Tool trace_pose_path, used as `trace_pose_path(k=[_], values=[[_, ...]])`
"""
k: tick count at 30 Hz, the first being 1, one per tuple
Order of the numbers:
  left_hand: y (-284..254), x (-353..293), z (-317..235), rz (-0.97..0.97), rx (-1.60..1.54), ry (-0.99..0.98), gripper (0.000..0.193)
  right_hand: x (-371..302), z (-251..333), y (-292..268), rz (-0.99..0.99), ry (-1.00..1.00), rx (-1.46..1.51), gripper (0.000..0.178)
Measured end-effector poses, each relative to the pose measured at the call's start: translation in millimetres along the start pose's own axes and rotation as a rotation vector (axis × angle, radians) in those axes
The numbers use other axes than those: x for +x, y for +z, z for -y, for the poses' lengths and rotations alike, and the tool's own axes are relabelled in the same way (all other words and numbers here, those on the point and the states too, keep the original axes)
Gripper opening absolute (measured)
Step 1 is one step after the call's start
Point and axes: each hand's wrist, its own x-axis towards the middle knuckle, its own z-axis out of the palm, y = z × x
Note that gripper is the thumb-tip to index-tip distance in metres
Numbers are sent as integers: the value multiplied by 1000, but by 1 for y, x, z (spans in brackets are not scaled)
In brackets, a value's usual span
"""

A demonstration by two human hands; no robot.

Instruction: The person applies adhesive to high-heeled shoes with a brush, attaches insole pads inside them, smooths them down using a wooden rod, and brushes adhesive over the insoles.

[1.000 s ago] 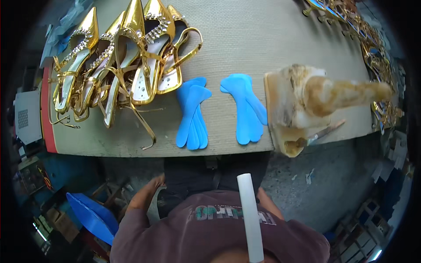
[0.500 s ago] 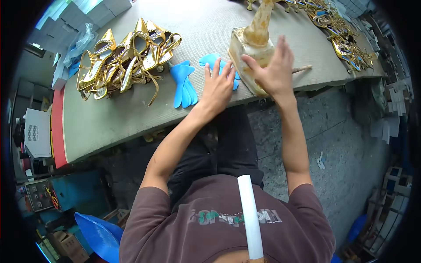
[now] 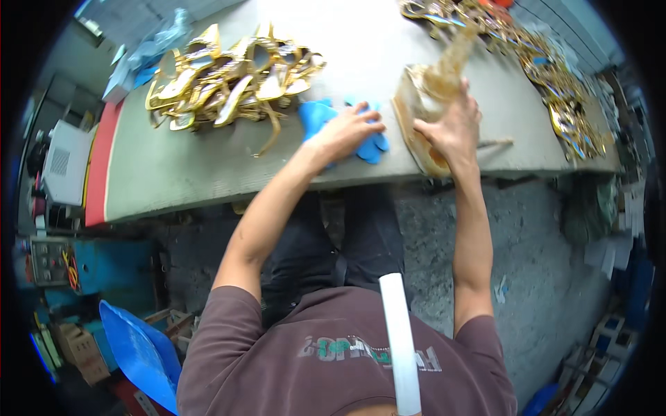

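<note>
My left hand [image 3: 345, 133] is over two groups of thin blue pieces shaped like insole pads, fingers stretched forward and apart. One blue group [image 3: 316, 114] shows left of its fingers, the other blue group [image 3: 372, 144] to the right; the hand partly covers both. My right hand [image 3: 454, 128] lies over the right side of a pale, amber-stained box-like container [image 3: 415, 114], thumb spread from the fingers. Whether it touches the container is blurred. A tapered, stained neck [image 3: 454, 59] rises from the container. A thin stick [image 3: 496, 142] juts out beyond my right hand.
Gold strappy heeled shoes [image 3: 229, 83] are heaped on the table [image 3: 166, 173] at the left. More gold shoes [image 3: 565, 104] line the far right edge. A crumpled clear plastic bag [image 3: 163, 35] lies at the back left. A blue chair [image 3: 139, 353] stands lower left.
The whole view has shifted, with the table sliding rightward in it. My left hand has moved left relative to the blue pieces, uncovering the right group. My right hand's fingers have lowered beside the container.
</note>
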Motion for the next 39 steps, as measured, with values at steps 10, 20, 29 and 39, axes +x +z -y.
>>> trace_pose_path(k=[10,20,29,39], values=[[-69,-162,-75,-1000,-374,-707,28,-80,32,-61,-131,-93,146,67],[-79,-139,33,-1381,-1421,-1054,26,-137,125,-21,186,-306,690,53],[-122,-111,59,-789,-1420,-1018,22,-126,120,4,243,-253,874,52],[-133,-156,36,-1032,-1595,-793,21,-155,123,-32,188,-437,930,40]])
